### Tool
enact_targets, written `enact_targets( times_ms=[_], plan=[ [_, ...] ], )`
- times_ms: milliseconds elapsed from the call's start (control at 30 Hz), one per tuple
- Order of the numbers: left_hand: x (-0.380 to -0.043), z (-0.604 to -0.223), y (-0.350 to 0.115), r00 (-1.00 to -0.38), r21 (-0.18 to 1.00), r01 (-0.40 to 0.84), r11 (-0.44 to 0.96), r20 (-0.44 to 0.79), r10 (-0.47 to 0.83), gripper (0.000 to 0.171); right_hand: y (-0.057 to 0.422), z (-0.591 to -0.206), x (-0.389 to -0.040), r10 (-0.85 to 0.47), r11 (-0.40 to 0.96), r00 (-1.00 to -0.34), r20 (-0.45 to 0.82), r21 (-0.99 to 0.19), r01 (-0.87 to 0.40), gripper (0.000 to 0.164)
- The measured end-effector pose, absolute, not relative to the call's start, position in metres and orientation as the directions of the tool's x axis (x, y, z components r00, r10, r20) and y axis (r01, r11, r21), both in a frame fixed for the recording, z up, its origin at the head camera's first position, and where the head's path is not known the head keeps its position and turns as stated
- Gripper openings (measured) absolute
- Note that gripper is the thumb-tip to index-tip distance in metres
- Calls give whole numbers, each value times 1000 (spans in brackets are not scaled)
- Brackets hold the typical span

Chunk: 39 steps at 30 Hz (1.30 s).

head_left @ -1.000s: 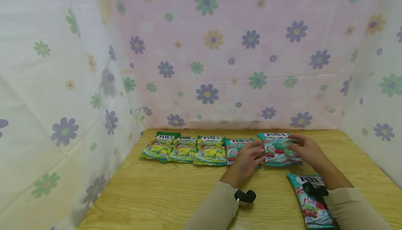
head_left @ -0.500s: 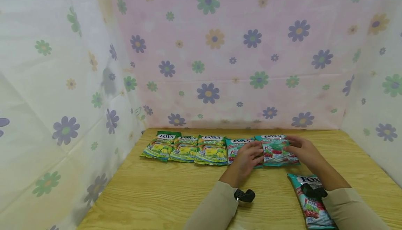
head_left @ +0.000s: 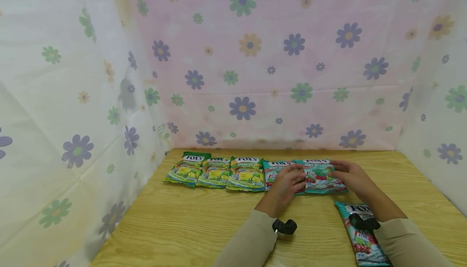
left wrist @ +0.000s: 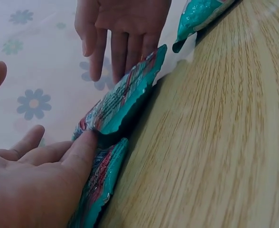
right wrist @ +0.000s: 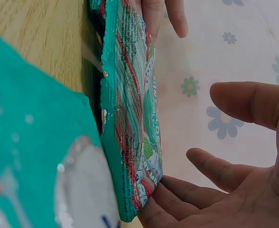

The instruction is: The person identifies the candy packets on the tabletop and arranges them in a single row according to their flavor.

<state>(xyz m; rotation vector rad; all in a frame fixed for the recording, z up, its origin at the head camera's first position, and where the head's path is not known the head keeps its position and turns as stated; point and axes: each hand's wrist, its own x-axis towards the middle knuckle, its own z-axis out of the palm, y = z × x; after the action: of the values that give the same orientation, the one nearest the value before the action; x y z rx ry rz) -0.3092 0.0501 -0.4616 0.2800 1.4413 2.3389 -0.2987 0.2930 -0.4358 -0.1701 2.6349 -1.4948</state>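
A teal Fox's Mint Blossom candy bag (head_left: 319, 180) lies flat between my two hands. My left hand (head_left: 284, 186) has its fingertips at the bag's left edge and partly covers a second teal candy bag (head_left: 270, 174), whose side the first bag overlaps. Along the right edge, my right hand (head_left: 355, 180) touches the first bag with extended fingers. In the right wrist view the thumb (right wrist: 244, 102) stands away from it. Nearer the front, a third teal candy bag (head_left: 361, 242) lies partly under the right forearm and its wrist camera.
Yellow-green Fox's Spring Tea bags (head_left: 246, 176) continue the row leftward along the back of the wooden table (head_left: 204, 226). A flowered cloth (head_left: 270, 117) hangs behind the table and at both sides. Each wrist wears a small black camera (head_left: 284, 227).
The first teal bag has shifted left and slightly toward the front, up against the second bag, with the right hand moving along with it. The left hand has stayed almost still.
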Motion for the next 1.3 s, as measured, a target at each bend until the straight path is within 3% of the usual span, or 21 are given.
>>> enact_targets(
  times_ms=[500, 1300],
  plan=[
    [-305, -450, 60, -929, 956, -165, -242, -69, 363, 48, 294, -437, -299, -188, 520, -981, -49, -852, -57, 71],
    [-294, -432, 64, -943, 976, -150, -155, -94, 320, 47, 295, -436, -298, -161, 548, -986, -36, -834, -59, 63]
  ],
)
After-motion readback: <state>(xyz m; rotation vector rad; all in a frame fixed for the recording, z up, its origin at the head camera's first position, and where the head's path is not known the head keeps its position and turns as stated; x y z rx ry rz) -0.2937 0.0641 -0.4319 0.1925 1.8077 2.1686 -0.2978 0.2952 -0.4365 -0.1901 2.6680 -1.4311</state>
